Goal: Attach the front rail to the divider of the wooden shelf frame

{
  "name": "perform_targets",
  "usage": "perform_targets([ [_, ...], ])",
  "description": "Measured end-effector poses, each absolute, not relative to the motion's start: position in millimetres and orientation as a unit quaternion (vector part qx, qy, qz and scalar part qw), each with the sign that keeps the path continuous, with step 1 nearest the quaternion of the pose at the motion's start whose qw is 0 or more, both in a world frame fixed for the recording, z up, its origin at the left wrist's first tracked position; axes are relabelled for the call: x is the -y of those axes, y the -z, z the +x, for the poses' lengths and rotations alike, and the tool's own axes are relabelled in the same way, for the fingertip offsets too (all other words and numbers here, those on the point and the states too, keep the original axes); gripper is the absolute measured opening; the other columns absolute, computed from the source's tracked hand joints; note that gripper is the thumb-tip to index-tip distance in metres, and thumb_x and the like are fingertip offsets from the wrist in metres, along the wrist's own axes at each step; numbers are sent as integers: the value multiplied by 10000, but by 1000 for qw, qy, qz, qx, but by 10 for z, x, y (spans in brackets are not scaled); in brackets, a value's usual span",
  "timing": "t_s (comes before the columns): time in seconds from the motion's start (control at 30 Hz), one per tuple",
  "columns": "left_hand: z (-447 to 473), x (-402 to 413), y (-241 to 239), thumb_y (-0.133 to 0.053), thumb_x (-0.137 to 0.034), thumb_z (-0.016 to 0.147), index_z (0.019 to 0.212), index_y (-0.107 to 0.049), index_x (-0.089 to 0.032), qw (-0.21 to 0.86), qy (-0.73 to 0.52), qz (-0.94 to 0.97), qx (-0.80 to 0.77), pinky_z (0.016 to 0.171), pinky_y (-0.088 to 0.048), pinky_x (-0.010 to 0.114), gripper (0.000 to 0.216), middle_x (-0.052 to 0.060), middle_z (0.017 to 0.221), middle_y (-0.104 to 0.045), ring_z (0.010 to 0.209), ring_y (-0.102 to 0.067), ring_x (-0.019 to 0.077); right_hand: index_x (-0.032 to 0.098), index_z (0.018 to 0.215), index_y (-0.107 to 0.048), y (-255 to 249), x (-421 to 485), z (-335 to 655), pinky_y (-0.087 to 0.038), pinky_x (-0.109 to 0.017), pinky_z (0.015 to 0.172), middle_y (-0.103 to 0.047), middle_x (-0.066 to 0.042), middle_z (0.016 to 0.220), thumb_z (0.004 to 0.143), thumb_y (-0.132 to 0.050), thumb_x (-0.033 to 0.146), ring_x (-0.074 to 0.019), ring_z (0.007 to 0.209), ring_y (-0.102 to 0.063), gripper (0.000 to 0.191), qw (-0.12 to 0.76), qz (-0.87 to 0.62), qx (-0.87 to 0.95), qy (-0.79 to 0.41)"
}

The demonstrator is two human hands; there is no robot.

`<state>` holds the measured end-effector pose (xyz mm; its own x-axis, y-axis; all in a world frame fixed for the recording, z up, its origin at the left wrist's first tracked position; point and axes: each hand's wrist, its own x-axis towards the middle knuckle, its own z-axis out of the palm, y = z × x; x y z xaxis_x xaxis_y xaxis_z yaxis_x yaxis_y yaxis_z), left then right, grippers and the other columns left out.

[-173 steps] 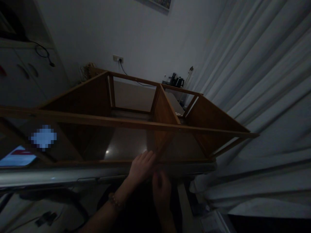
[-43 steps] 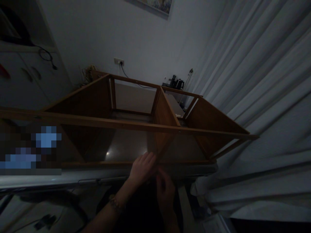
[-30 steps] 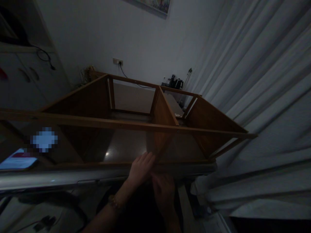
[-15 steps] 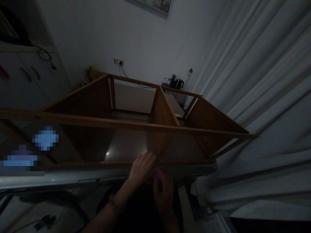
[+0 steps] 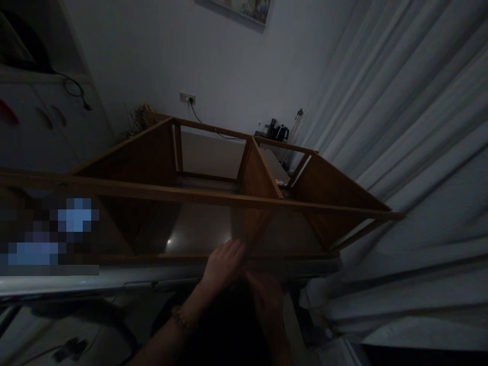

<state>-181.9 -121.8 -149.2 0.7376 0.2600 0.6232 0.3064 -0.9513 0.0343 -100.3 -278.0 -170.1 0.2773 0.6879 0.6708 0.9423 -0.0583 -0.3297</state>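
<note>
A brown wooden shelf unit lies on its side on a table, its frame and dividers showing. My left hand, with a beaded bracelet at the wrist, is closed over the lower front rail where the middle divider meets it. Just below and to the right, my right hand has its fingers bent in toward the same joint. Its fingertips are dim and blurred, and anything between them is hidden.
White curtains hang close on the right. The silver table edge runs along the front. A black kettle stands behind the unit, near the wall. At left is a white cabinet; a blurred-out patch covers the lower left.
My right hand has shifted slightly to the right and turned at the wrist. My left hand stays on the rail, and the shelf unit has not moved.
</note>
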Motion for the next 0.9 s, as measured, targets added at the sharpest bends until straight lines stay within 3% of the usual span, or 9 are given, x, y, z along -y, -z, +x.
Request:
perform_targets([
  [0.4, -1826, 1222, 1428, -565, -375, 834, 1001, -596, -177, 29, 332, -931, 152, 731, -468, 305, 261, 89, 1023, -664, 927, -603, 221, 293, 1201, -579, 1506, 2825, -906, -467, -327, 761, -704, -12, 968, 918, -449, 168, -161, 867, -608, 336, 325, -697, 613, 179],
  [0.9, -1827, 1211, 1494, -584, -326, 820, 1052, -591, -181, 30, 318, -935, 153, 743, -481, 326, 273, 97, 1053, -661, 968, -601, 239, 267, 1149, -594, 1273, 2831, -924, -466, -320, 782, -700, -17, 972, 916, -499, 271, -161, 876, -621, 251, 272, -727, 623, 95],
])
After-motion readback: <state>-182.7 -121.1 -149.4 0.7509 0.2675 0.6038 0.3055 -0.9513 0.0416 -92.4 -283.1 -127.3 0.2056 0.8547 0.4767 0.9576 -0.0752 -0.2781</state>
